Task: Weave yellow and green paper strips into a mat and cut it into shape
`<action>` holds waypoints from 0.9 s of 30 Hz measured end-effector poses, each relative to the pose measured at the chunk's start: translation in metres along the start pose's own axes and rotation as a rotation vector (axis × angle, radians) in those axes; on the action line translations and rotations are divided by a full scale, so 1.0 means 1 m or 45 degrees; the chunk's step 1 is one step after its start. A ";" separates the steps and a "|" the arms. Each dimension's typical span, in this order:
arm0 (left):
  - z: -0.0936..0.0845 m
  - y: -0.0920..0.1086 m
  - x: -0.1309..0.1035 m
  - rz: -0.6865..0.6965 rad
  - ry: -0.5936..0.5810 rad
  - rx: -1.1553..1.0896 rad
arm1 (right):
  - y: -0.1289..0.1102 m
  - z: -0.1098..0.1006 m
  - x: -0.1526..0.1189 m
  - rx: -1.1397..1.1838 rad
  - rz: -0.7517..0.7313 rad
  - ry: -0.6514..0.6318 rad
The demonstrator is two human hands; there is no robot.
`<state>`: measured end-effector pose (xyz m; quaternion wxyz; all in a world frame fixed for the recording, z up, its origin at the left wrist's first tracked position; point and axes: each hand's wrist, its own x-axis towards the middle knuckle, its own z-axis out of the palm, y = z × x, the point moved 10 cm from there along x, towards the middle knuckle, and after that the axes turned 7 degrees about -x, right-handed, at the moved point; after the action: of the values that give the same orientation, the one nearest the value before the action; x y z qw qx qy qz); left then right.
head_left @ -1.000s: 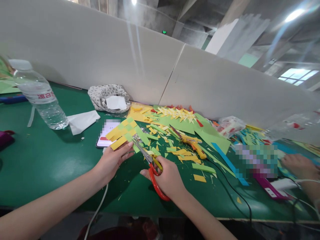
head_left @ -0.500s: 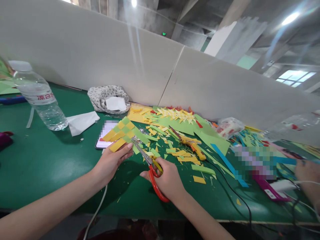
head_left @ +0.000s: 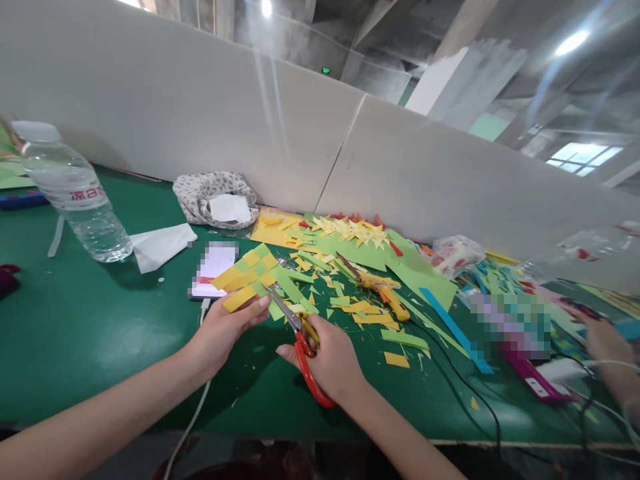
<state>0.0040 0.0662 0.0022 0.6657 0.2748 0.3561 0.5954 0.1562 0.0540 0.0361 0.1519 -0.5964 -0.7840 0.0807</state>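
Scissors meet woven paper, desk absolutely covered in bits

So, biggest stuff first: a pale divider runs along the back, and the green table sits in front of it. Large green sheets lie towards the back, right of the middle, with a spiky yellow paper piece on top. Water bottle on the left, kinda slanted in this view, then a white tissue just beside it and a spotted cloth pouch behind. Over on the right there's a purple power strip, with another person's hand near it.

Now the hands. Left hand has its thumb and fingers pinched together on the yellow-and-green woven paper, held up in front of the phone. Right hand is wrapped round the handles of the scissors, one loop red and the other yellow, blades pointing at the paper's edge right by the left thumb. Can't tell how far the blades are open.

Smaller still: a yellow tool with a black cord, and tons of yellow and green scraps scattered around it.
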 end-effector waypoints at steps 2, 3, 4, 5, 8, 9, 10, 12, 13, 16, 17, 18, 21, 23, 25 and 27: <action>0.001 -0.001 -0.001 -0.004 -0.014 0.002 | 0.000 0.001 0.000 -0.003 -0.004 -0.012; 0.001 -0.001 -0.001 -0.007 -0.021 0.001 | 0.000 0.002 0.000 -0.006 -0.007 -0.016; 0.001 -0.002 -0.001 -0.010 -0.026 0.000 | 0.000 0.002 0.000 -0.011 -0.009 -0.018; 0.001 -0.002 -0.001 -0.013 -0.028 -0.003 | 0.001 0.002 0.000 -0.017 -0.011 -0.021; 0.000 -0.004 0.000 -0.025 -0.013 -0.015 | 0.001 0.001 0.000 -0.035 -0.029 -0.018; -0.001 -0.004 0.000 -0.031 -0.002 -0.017 | 0.000 0.001 0.000 -0.039 -0.037 -0.015; -0.002 -0.005 0.001 -0.038 0.008 -0.020 | 0.000 0.000 0.000 -0.042 -0.043 -0.007; -0.003 -0.006 0.001 -0.048 0.021 -0.022 | -0.001 -0.001 0.000 -0.039 -0.051 0.004; -0.003 -0.006 0.001 -0.051 0.021 -0.020 | -0.001 -0.002 0.000 -0.034 -0.050 0.007; -0.003 -0.006 0.001 -0.060 0.023 -0.024 | -0.001 -0.003 0.000 -0.018 -0.046 0.013; -0.002 -0.006 0.001 -0.066 0.025 -0.026 | -0.001 -0.002 0.000 -0.017 -0.043 0.011; -0.002 -0.007 0.000 -0.075 0.025 -0.029 | -0.001 -0.002 0.000 -0.020 -0.040 0.007; -0.001 -0.008 -0.001 -0.098 0.021 -0.038 | 0.000 -0.001 0.000 -0.032 -0.031 -0.003; -0.001 -0.006 0.000 -0.088 0.026 -0.047 | 0.000 -0.002 0.000 -0.048 -0.033 0.006; -0.003 0.002 0.003 -0.036 0.049 -0.060 | 0.001 -0.004 0.002 -0.090 -0.037 0.013; -0.009 0.013 0.007 0.044 0.098 -0.073 | 0.005 -0.007 0.004 -0.155 -0.023 0.009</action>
<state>-0.0111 0.0740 0.0064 0.6488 0.2383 0.3595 0.6269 0.1621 0.0590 0.0416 0.1189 -0.5976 -0.7924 0.0294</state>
